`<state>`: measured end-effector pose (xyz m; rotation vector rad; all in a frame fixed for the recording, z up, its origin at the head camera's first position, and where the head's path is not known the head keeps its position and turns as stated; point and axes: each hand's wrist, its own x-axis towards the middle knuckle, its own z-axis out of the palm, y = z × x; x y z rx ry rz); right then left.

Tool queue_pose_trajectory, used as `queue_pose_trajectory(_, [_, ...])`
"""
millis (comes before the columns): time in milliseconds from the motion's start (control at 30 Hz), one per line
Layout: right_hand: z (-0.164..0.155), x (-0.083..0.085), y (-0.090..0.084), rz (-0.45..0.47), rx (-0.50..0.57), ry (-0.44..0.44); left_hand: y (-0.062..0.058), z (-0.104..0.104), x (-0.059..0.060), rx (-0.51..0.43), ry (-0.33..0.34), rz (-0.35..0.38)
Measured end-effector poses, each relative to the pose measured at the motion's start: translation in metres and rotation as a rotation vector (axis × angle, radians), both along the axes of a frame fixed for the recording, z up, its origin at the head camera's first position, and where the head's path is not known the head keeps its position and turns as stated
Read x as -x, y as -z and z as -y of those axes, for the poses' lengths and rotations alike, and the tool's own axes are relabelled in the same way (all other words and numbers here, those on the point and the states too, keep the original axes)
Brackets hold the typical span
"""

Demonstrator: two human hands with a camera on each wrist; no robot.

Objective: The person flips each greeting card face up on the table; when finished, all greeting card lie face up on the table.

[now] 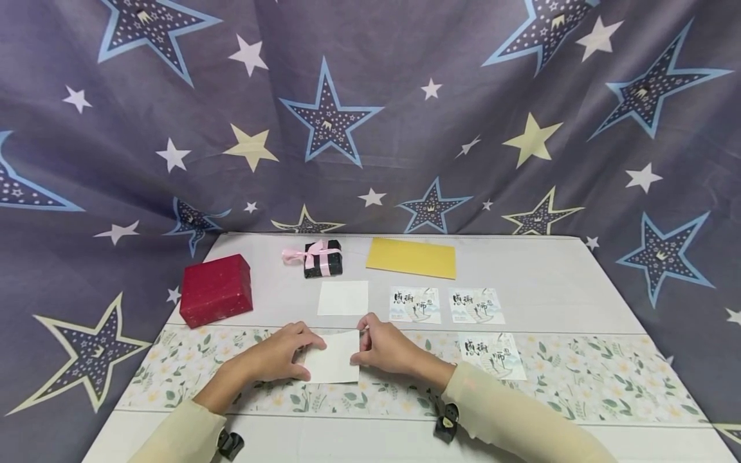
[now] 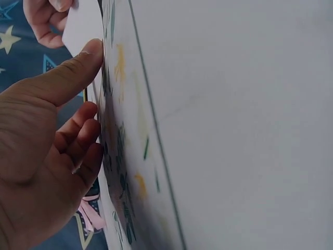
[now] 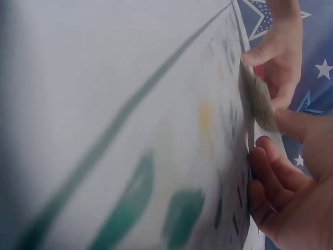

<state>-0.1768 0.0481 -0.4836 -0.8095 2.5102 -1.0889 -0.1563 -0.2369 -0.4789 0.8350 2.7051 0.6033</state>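
A blank white card (image 1: 332, 361) lies between the two hands on the floral strip, its right side lifted off the table. My right hand (image 1: 384, 347) pinches that raised right edge between thumb and fingers. In the right wrist view the card (image 3: 258, 99) is tilted, its underside in shadow. My left hand (image 1: 282, 352) rests at the card's left side, thumb and forefinger touching it. The left thumb (image 2: 78, 73) stretches out to the card in the left wrist view, while the other fingers bend loosely near the table.
Another blank white card (image 1: 343, 298) lies behind. Three printed cards with calligraphy (image 1: 415, 305) lie to the right. Farther back are a yellow envelope-like sheet (image 1: 411, 257) and a small black box with pink ribbon (image 1: 323, 259). A red box (image 1: 215, 290) stands at left.
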Motion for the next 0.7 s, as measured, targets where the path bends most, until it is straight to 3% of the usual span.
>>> queue_pose_trajectory(133, [0.003, 0.000, -0.001, 0.015, 0.052, 0.057, 0.000, 0.000, -0.001, -0.012, -0.088, 0.022])
queue_pose_trajectory(300, [0.001, 0.003, -0.002, 0.000, 0.075, 0.100, 0.000, 0.000, 0.000, -0.063, -0.204, -0.040])
queue_pose_trajectory(467, [-0.003, 0.005, -0.003, -0.046, 0.086, 0.064, 0.000, 0.001, 0.002, -0.117, -0.206, -0.080])
queue_pose_trajectory(700, [-0.014, 0.007, -0.003, -0.035, 0.130, 0.037, -0.005, -0.002, 0.005, -0.208, -0.238, -0.119])
